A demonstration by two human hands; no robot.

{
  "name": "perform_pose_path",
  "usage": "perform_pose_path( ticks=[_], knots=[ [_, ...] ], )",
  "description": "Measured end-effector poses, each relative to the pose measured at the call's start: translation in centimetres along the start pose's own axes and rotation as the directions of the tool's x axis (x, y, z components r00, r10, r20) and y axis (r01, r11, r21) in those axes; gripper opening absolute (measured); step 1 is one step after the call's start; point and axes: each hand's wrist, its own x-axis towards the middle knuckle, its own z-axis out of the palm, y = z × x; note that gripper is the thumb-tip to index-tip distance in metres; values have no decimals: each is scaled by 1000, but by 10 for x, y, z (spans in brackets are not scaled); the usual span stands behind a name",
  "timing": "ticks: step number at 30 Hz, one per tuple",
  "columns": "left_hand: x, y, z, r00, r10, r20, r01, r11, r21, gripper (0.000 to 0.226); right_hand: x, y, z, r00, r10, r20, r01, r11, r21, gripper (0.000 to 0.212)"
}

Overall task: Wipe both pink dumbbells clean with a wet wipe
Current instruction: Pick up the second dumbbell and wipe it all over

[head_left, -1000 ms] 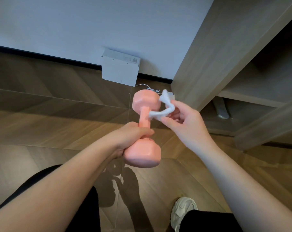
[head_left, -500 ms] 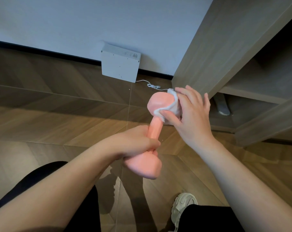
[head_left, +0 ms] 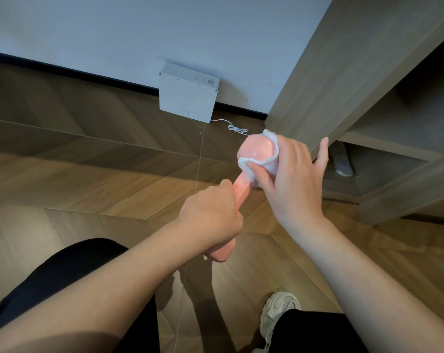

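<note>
My left hand curls its fingers round the dumbbell handle; my right hand clasps the wipe over the head beyond those fingers, little finger spread.

Herringbone wood floor, pale wall, white box, perhaps wooden shelving at right.

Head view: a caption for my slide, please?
Left hand grips a pink dumbbell; right hand presses a wet wipe onto its head.
</note>
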Motion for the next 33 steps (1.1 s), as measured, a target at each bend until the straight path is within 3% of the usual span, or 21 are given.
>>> perform_pose_path(
  ticks=[3,7,10,13,15,17,19,23,26,29,33],
  knots=[
    [0,1,1,999,-24,48,26,999,-48,18,3,-1,-1,999,-12,45,14,999,-46,63],
    [-1,-3,-10,974,-2,226,100,901,-422,13,5,10,-1,997,-36,70,31,997,69,60],
    [-7,-4,-17,940,152,306,119,695,-709,11,4,18,1,999,-12,53,1,977,212,54],
    [-9,-8,-25,881,327,341,180,435,-882,14,-2,23,7,997,27,67,-47,944,326,53],
    [-10,-8,-29,810,465,358,243,289,-926,11,-6,23,9,994,4,111,-57,878,476,56],
    [-10,-5,-28,757,553,348,265,226,-937,11,-7,20,9,988,26,155,-119,763,635,59],
    [-10,-1,-25,753,573,322,262,189,-947,11,-2,18,6,984,70,164,-169,658,734,56],
    [-7,-1,-25,729,612,307,340,67,-938,20,2,22,3,990,103,100,-142,639,756,39],
    [-7,-5,-29,676,666,315,461,-49,-886,26,3,21,-4,997,81,14,-61,615,786,42],
    [-7,-4,-30,688,640,342,456,-13,-890,33,8,19,-10,996,55,-65,18,606,795,44],
    [-7,0,-17,824,441,356,285,220,-933,30,14,17,-7,999,42,-26,-10,695,719,42]
  ],
)
